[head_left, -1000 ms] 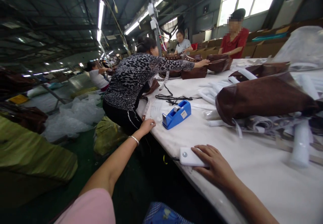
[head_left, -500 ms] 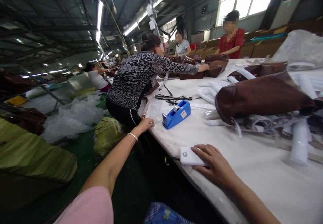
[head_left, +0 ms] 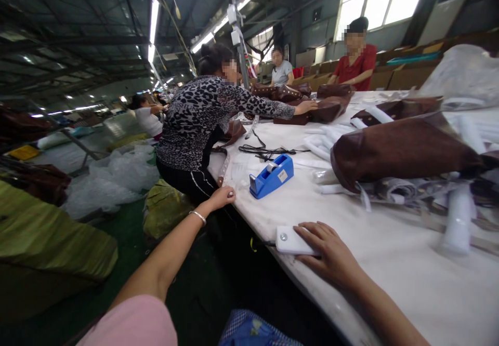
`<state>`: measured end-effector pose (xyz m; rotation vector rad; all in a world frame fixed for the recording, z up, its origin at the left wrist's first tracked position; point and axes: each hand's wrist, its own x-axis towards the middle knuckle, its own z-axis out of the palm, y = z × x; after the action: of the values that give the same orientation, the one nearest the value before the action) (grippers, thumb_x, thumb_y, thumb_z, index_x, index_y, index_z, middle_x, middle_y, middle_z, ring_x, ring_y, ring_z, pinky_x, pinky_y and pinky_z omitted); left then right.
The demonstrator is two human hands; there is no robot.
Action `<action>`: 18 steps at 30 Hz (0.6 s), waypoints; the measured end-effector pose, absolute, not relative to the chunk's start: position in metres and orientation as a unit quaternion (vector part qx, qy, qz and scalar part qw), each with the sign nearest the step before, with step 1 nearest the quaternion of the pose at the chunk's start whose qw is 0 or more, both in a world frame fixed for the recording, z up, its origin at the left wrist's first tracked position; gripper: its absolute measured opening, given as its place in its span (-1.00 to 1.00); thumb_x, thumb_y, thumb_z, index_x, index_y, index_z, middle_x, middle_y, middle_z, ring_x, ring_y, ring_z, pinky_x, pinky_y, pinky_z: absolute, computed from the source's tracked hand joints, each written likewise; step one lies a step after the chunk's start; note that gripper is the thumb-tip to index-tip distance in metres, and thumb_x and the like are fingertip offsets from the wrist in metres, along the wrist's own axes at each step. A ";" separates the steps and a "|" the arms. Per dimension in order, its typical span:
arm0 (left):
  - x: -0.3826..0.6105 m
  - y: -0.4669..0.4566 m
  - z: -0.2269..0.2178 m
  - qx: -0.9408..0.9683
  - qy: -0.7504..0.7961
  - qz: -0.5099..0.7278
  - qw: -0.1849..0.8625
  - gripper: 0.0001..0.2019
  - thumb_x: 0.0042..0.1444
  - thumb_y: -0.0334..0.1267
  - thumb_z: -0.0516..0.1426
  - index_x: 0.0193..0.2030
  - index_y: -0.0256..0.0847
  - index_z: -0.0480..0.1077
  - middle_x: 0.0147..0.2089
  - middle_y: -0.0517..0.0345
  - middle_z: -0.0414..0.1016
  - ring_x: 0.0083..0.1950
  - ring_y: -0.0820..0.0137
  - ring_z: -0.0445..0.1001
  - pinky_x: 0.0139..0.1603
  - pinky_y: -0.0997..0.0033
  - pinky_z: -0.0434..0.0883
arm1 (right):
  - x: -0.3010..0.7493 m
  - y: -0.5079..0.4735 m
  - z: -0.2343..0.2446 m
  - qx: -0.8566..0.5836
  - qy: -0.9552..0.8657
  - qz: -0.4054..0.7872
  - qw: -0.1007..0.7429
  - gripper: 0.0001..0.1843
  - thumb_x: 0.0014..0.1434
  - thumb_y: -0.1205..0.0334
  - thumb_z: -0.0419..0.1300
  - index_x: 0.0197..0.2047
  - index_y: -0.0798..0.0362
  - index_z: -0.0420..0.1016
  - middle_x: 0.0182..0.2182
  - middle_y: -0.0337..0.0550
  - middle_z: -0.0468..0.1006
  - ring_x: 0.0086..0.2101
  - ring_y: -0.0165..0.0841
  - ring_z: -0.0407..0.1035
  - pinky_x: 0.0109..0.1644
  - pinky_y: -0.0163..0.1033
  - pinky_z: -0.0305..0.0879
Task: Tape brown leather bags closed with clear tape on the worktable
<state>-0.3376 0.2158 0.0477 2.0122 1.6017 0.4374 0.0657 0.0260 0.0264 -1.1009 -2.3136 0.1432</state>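
Note:
My left hand (head_left: pixel 222 198) is at the table's near edge, its fingers curled closed. A small greyish spot shows at its fingertips, too small to name. Just beyond it lies the end of a pale strap with a row of studs or holes (head_left: pixel 224 168). On the tabletop my right hand (head_left: pixel 329 247) lies over a white power bank-like box (head_left: pixel 290 240), fingers along its far side and thumb along its near side. The box has a round button, and a dark cable leaves its left end. A blue tape dispenser (head_left: pixel 273 177) stands between my hands.
Black cords (head_left: pixel 263 151) lie behind the dispenser. A brown leather bag (head_left: pixel 401 151) rests on white rolls at the right. A co-worker in a leopard-print top (head_left: pixel 198 117) leans over the table (head_left: pixel 366 226). Yellow-green sacks (head_left: pixel 163 208) stand on the floor at left.
The co-worker in the leopard-print top has shifted left, the reaching arm too. My left hand has moved slightly left; my right hand stays on the white box.

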 end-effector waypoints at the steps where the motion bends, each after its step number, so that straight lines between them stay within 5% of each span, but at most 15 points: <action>1: -0.341 0.209 0.043 0.722 0.604 0.190 0.279 -0.73 0.27 -0.13 0.18 0.00 -0.26 0.43 -0.02 0.05 0.50 -0.07 0.32 0.51 -0.05 0.17 0.52 | 0.066 0.026 0.026 -0.412 -0.865 0.055 0.282 -0.36 0.23 -0.01 0.28 0.33 -0.08 0.29 0.17 0.06 0.44 0.12 -0.02 0.34 0.22 0.19 0.25; 11: -0.320 0.149 -0.034 0.391 0.677 0.423 0.459 -0.68 0.29 -0.12 0.15 0.08 -0.26 0.39 0.01 0.02 0.48 -0.09 0.33 0.52 -0.11 0.21 0.55 | 0.068 0.028 0.025 -0.410 -0.870 0.050 0.268 -0.37 0.25 -0.03 0.25 0.33 -0.08 0.28 0.16 0.05 0.44 0.11 -0.02 0.34 0.21 0.18 0.24; 18: -0.290 0.159 -0.045 0.246 0.645 0.513 0.510 -0.66 0.29 -0.12 0.16 0.12 -0.24 0.38 0.09 -0.01 0.45 -0.01 0.28 0.50 -0.04 0.14 0.53 | 0.068 0.027 0.025 -0.415 -0.871 0.042 0.258 -0.37 0.25 -0.01 0.26 0.33 -0.08 0.28 0.16 0.06 0.44 0.12 -0.02 0.33 0.21 0.17 0.25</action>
<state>-0.2904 0.1594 -0.0446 0.5932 1.5524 1.2342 0.0685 0.0275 0.0248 -1.1258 -2.3618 0.1132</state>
